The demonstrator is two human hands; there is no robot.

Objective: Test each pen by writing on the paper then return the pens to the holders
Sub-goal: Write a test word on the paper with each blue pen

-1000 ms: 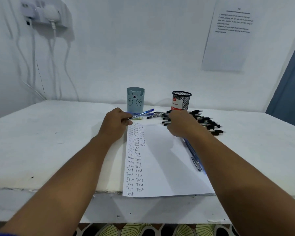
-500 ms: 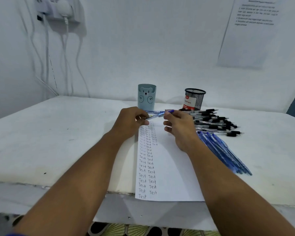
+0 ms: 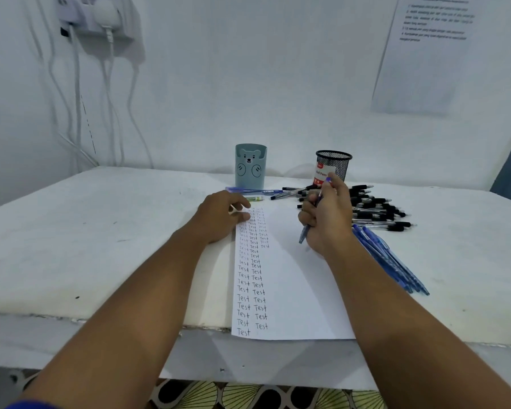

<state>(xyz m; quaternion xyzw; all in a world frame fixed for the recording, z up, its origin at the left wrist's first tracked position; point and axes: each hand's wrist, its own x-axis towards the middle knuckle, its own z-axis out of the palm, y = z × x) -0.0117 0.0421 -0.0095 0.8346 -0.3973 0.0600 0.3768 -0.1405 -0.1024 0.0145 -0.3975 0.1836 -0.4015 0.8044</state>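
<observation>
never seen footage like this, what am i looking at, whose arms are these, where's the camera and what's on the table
There is no machine: these are a person's two bare arms, filmed by a wide-angle camera worn on the head, looking forward and down. The right hand grips a blue pen, tip pointing down over the paper. The left hand rests on the paper's left edge, beside columns of the word "Test". Farther back stand a bear cup and a mesh cup. Black pens lie in a pile on the right, with blue pens nearer the person. All this sits on a white table.
</observation>
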